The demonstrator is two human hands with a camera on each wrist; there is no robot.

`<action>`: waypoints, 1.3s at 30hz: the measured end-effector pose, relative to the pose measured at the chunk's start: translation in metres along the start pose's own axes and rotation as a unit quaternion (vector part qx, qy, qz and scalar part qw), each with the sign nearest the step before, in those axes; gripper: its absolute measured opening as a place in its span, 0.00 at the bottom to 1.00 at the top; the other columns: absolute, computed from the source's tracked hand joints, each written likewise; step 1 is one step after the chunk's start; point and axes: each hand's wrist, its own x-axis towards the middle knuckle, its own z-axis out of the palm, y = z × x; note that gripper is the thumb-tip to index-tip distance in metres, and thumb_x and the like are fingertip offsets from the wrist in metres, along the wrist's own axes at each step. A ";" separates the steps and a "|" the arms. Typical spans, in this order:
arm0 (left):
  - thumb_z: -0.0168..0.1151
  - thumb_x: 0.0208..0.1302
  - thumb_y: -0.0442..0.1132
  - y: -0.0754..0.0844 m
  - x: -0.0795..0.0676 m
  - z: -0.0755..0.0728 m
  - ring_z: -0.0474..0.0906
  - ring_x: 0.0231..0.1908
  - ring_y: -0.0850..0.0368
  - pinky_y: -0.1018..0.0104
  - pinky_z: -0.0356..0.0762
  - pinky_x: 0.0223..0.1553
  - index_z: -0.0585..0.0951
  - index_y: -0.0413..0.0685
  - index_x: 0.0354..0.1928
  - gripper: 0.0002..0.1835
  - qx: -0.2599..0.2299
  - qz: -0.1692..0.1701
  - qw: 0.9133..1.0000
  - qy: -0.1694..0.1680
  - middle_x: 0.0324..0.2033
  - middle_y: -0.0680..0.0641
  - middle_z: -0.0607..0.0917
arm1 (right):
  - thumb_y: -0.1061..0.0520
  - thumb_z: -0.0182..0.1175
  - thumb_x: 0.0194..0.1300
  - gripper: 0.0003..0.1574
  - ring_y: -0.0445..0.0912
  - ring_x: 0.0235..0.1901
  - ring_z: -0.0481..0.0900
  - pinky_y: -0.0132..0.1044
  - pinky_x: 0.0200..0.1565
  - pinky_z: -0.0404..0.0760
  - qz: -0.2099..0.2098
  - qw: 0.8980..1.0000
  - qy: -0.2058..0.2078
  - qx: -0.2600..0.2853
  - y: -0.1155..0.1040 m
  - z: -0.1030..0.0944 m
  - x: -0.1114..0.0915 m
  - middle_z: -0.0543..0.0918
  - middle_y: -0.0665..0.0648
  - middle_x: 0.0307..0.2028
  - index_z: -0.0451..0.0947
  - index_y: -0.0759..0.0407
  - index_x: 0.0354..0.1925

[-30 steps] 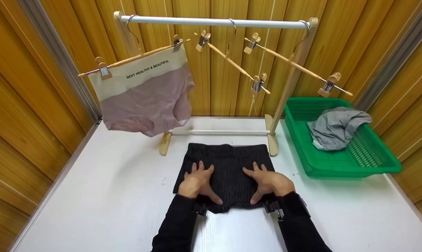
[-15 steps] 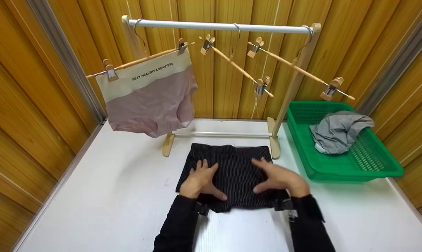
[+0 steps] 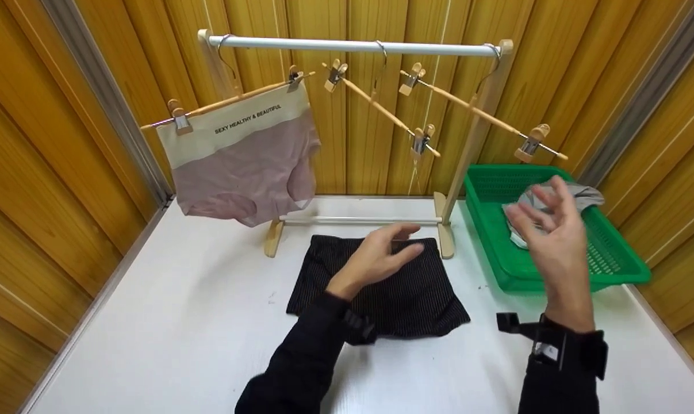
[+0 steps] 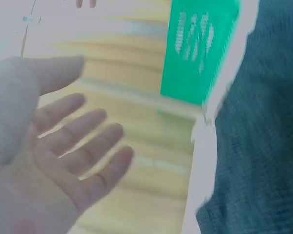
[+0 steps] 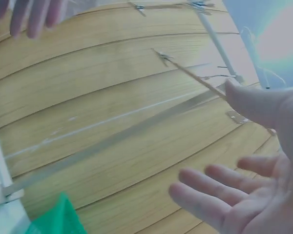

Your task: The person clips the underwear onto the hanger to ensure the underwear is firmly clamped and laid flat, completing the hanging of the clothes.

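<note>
Black pinstriped shorts (image 3: 415,305) lie spread on the white table in front of the rack. My left hand (image 3: 375,256) hovers over their upper part, fingers loosely bent with nothing between them; the left wrist view shows the same hand (image 4: 63,141) with fingers apart. Raised off the table at the right, my right hand (image 3: 556,241) holds nothing and stands in front of the green basket (image 3: 502,264). Below the rightmost clip hanger (image 3: 479,112), the hand covers part of a grey cloth (image 3: 588,198) lying in that basket.
A wooden rack with a white bar (image 3: 347,45) stands at the back. Pink underpants (image 3: 243,167) with a cream waistband hang from its left clip hanger. The middle clip hanger (image 3: 375,103) bears no garment. Wood-look panels (image 3: 94,172) enclose the table (image 3: 180,333).
Both hands have lifted from the black shorts. My right hand has moved right and up towards the basket and right hanger; my left has shifted up and right. The shorts stay spread out.
</note>
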 end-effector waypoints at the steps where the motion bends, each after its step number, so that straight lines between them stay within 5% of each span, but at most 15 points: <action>1: 0.62 0.74 0.46 0.005 0.009 0.002 0.79 0.57 0.57 0.63 0.77 0.57 0.77 0.43 0.65 0.23 -0.027 0.002 1.000 0.002 0.58 0.46 0.83 | 0.49 0.67 0.68 0.56 0.52 0.68 0.69 0.24 0.53 0.76 0.003 1.000 0.010 0.027 -0.004 -0.002 0.003 0.59 0.58 0.76 0.44 0.44 0.81; 7: 0.60 0.75 0.42 0.034 0.063 0.010 0.82 0.47 0.56 0.67 0.80 0.48 0.79 0.41 0.61 0.18 -0.177 0.012 0.983 0.042 0.48 0.51 0.85 | 0.53 0.70 0.66 0.51 0.49 0.63 0.74 0.24 0.51 0.78 -0.023 0.993 0.040 0.109 -0.026 -0.005 0.020 0.64 0.58 0.74 0.55 0.48 0.79; 15: 0.56 0.78 0.43 0.056 0.112 0.019 0.85 0.45 0.55 0.59 0.82 0.48 0.76 0.42 0.64 0.19 -0.347 -0.043 0.932 0.099 0.47 0.52 0.86 | 0.57 0.69 0.66 0.41 0.50 0.55 0.79 0.28 0.47 0.81 -0.079 0.985 0.063 0.142 -0.045 0.002 0.024 0.71 0.62 0.68 0.66 0.56 0.73; 21: 0.53 0.79 0.46 0.072 0.138 0.017 0.86 0.44 0.57 0.64 0.82 0.44 0.74 0.44 0.67 0.21 -0.377 -0.063 0.915 0.126 0.50 0.51 0.86 | 0.55 0.65 0.69 0.36 0.50 0.56 0.81 0.30 0.46 0.82 -0.086 0.985 0.065 0.132 -0.052 0.008 0.026 0.72 0.62 0.67 0.69 0.57 0.71; 30: 0.56 0.78 0.42 0.085 0.152 0.020 0.86 0.44 0.58 0.61 0.82 0.47 0.74 0.42 0.68 0.22 -0.432 -0.073 0.885 0.156 0.50 0.49 0.87 | 0.49 0.61 0.72 0.31 0.51 0.54 0.82 0.34 0.48 0.83 -0.085 0.989 0.051 0.110 -0.058 0.019 0.027 0.77 0.61 0.57 0.73 0.57 0.69; 34: 0.57 0.77 0.39 0.090 0.156 0.023 0.85 0.41 0.59 0.66 0.80 0.42 0.75 0.40 0.67 0.21 -0.442 -0.051 0.882 0.157 0.48 0.46 0.88 | 0.50 0.60 0.73 0.29 0.50 0.53 0.82 0.35 0.48 0.82 -0.095 0.989 0.047 0.104 -0.060 0.021 0.023 0.78 0.62 0.55 0.74 0.58 0.68; 39: 0.59 0.75 0.36 0.098 0.159 0.023 0.84 0.36 0.59 0.69 0.79 0.38 0.75 0.39 0.67 0.22 -0.426 -0.033 0.891 0.156 0.40 0.49 0.87 | 0.53 0.62 0.72 0.28 0.50 0.51 0.84 0.35 0.47 0.83 -0.120 0.986 0.051 0.101 -0.064 0.023 0.020 0.79 0.62 0.52 0.75 0.59 0.66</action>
